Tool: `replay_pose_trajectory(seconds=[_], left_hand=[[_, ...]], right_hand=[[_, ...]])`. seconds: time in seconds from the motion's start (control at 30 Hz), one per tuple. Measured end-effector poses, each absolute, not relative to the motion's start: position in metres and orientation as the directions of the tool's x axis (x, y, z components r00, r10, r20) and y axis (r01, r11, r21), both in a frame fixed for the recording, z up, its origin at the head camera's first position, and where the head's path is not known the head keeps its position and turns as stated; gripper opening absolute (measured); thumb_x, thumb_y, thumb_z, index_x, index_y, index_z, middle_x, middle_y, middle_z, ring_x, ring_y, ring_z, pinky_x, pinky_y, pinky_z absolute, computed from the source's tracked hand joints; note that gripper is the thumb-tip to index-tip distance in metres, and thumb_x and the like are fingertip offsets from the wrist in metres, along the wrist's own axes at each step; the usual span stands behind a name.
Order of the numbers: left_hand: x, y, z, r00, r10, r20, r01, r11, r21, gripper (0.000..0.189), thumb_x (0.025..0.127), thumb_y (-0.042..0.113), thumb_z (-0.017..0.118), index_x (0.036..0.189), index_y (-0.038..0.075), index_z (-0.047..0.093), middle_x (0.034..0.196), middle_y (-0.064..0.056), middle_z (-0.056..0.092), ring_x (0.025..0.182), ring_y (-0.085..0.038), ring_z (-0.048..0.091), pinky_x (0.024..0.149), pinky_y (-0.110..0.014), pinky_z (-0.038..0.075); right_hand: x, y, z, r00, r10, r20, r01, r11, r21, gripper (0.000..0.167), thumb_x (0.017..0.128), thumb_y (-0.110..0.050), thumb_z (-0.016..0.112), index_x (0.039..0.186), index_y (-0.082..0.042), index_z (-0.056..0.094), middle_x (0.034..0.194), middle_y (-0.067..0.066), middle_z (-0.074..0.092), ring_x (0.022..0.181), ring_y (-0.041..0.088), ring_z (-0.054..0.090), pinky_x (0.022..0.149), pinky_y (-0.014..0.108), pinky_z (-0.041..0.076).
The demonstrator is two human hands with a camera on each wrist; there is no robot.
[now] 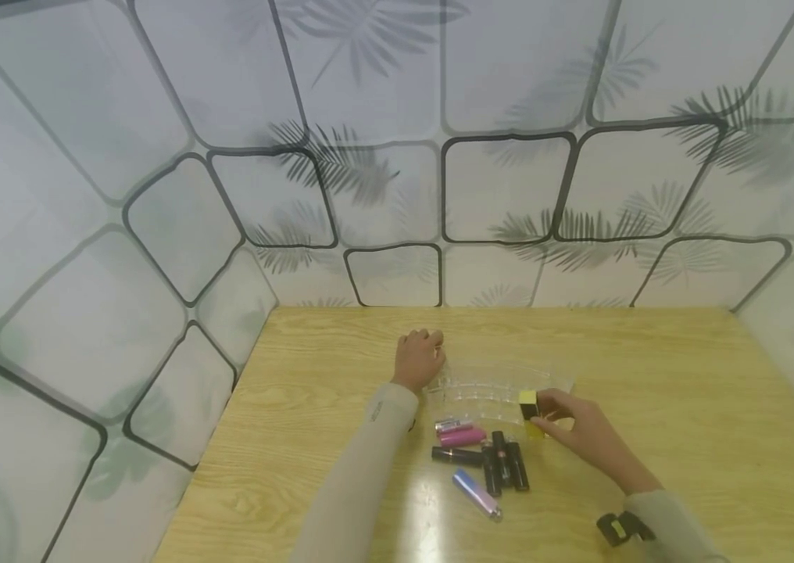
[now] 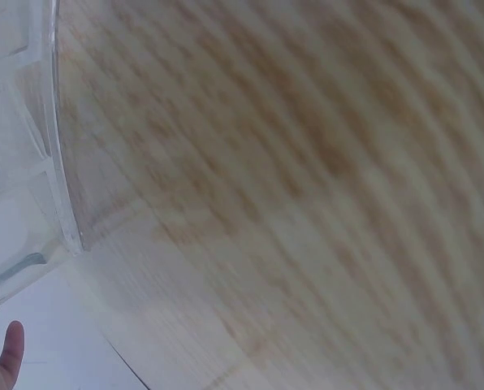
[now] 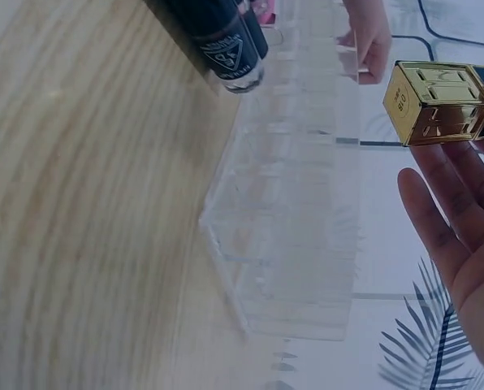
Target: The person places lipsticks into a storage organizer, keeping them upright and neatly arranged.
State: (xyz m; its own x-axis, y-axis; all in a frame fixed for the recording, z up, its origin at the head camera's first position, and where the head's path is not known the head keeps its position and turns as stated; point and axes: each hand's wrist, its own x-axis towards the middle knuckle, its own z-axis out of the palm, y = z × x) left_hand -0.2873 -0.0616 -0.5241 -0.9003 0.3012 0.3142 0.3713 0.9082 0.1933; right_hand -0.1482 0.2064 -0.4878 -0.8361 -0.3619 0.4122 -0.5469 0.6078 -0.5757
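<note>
A clear lipstick organizer [image 1: 477, 392] with stepped compartments stands on the table, its see-through wall [image 2: 59, 154] filling the left edge of the left wrist view. At its left end my left hand [image 1: 420, 360] grips the rim with curled fingers; only a few fingertips [image 2: 11, 351] show in the left wrist view. My right hand [image 1: 580, 426] pinches a square gold-and-black lipstick [image 3: 441, 104] between thumb and fingers, above the organizer's front right part. In the right wrist view, the lipstick's gold end points away from the palm.
In front of the organizer lie a pink lipstick [image 1: 463, 437], a silvery tube [image 1: 452, 424], several black lipsticks [image 1: 456, 456] and a blue-to-purple tube [image 1: 477, 493]. A patterned wall [image 1: 397, 274] borders the wooden table [image 1: 312, 438] at the back.
</note>
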Motion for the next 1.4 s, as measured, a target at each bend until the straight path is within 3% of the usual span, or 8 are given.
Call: replay_pose_trajectory(seconds=[0.33, 0.57, 0.8, 1.0, 1.23, 1.4], left_hand=[[-0.288, -0.063, -0.527, -0.874, 0.315, 0.37, 0.409, 0.888, 0.21, 0.01, 0.087, 0.021, 0.049, 0.085, 0.016, 0.057, 0.075, -0.001, 0.057, 0.068, -0.017, 0.051, 0.069, -0.033, 0.043], [-0.288, -0.062, -0.527, -0.898, 0.299, 0.322, 0.371, 0.909, 0.192, 0.01, 0.088, 0.023, 0.05, 0.089, 0.018, 0.059, 0.079, 0.001, 0.059, 0.072, -0.015, 0.051, 0.075, -0.034, 0.045], [-0.287, -0.063, -0.527, -0.901, 0.301, 0.311, 0.37, 0.909, 0.191, 0.011, 0.088, 0.023, 0.05, 0.09, 0.018, 0.059, 0.08, 0.001, 0.059, 0.073, -0.015, 0.051, 0.075, -0.033, 0.044], [-0.285, -0.063, -0.525, -0.891, 0.303, 0.339, 0.379, 0.907, 0.185, 0.008, 0.088, 0.022, 0.053, 0.088, 0.018, 0.059, 0.079, 0.001, 0.06, 0.071, -0.014, 0.051, 0.074, -0.033, 0.045], [-0.285, -0.063, -0.525, -0.886, 0.304, 0.351, 0.382, 0.906, 0.18, 0.007, 0.087, 0.022, 0.054, 0.088, 0.017, 0.059, 0.078, 0.001, 0.059, 0.07, -0.014, 0.052, 0.073, -0.033, 0.044], [-0.286, -0.063, -0.526, -0.887, 0.303, 0.348, 0.381, 0.906, 0.184, 0.008, 0.087, 0.023, 0.054, 0.088, 0.018, 0.059, 0.078, 0.002, 0.059, 0.07, -0.014, 0.051, 0.073, -0.032, 0.044]], right_hand=[[-0.156, 0.214, -0.477, -0.844, -0.299, 0.447, -0.527, 0.619, -0.582, 0.031, 0.077, -0.003, 0.071, 0.106, 0.001, 0.061, 0.089, 0.009, 0.069, 0.075, 0.002, 0.063, 0.066, 0.032, 0.055], [-0.166, 0.219, -0.472, -0.85, -0.27, 0.452, -0.515, 0.604, -0.608, 0.026, 0.079, -0.001, 0.069, 0.104, -0.003, 0.061, 0.089, 0.008, 0.07, 0.079, -0.006, 0.061, 0.068, 0.022, 0.054], [-0.171, 0.227, -0.471, -0.859, -0.208, 0.467, -0.485, 0.624, -0.612, 0.024, 0.078, 0.001, 0.069, 0.101, 0.002, 0.061, 0.085, 0.013, 0.069, 0.076, -0.006, 0.06, 0.066, 0.019, 0.053], [-0.175, 0.237, -0.477, -0.906, -0.144, 0.399, -0.388, 0.659, -0.644, 0.021, 0.082, -0.005, 0.068, 0.101, 0.0, 0.061, 0.089, 0.015, 0.068, 0.075, -0.002, 0.062, 0.066, 0.019, 0.053], [-0.177, 0.247, -0.488, -0.929, -0.119, 0.351, -0.339, 0.656, -0.675, 0.02, 0.084, -0.009, 0.066, 0.101, 0.0, 0.06, 0.092, 0.016, 0.067, 0.079, -0.015, 0.052, 0.067, 0.017, 0.051], [-0.178, 0.249, -0.491, -0.939, -0.098, 0.331, -0.313, 0.643, -0.699, 0.022, 0.085, -0.009, 0.066, 0.103, 0.002, 0.06, 0.094, 0.017, 0.066, 0.082, -0.018, 0.049, 0.07, 0.011, 0.049]])
